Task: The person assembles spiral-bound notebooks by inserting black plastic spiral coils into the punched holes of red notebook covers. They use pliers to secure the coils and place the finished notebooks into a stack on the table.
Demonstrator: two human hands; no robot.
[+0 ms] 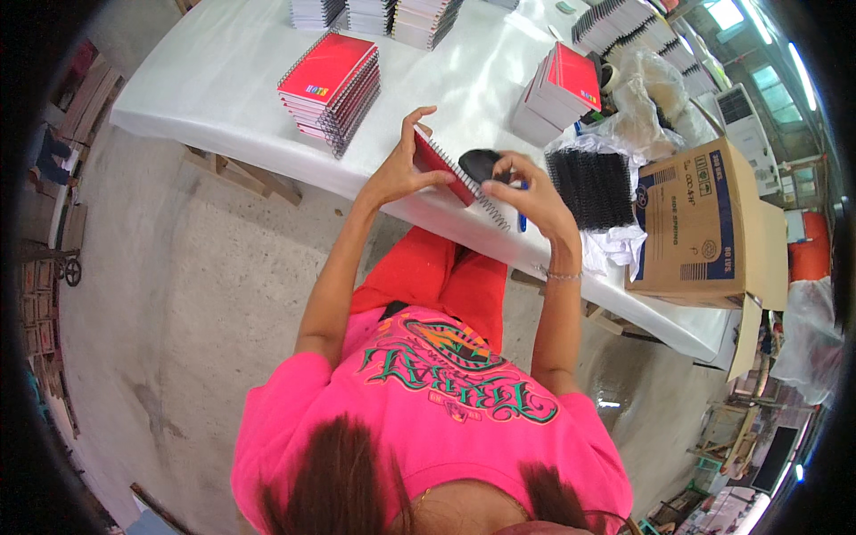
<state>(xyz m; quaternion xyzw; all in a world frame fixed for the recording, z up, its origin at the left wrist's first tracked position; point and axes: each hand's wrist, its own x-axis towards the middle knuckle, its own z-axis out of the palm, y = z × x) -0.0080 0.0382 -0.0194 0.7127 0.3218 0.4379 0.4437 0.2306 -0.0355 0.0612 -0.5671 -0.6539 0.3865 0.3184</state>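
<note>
My left hand (399, 175) grips a red-covered notebook (439, 166) at its left end, thumb in front and fingers behind. The notebook is tilted at the table's near edge. Along its upper edge runs a wire coil (496, 214), whose loose end sticks out past the notebook's lower right corner. My right hand (535, 192) has its fingers curled at the right end of a black rounded object (481, 165), with the thumb close to the coil. The object's exact kind does not show. A blue slim item (522, 210) is just below the right hand, partly hidden.
A stack of red spiral notebooks (330, 82) stands left on the white table (214, 80); a stack of red-covered books (557, 94) stands right. Black coils (588, 189) lie beside an open cardboard box (687, 223). More stacks (428, 22) line the far side.
</note>
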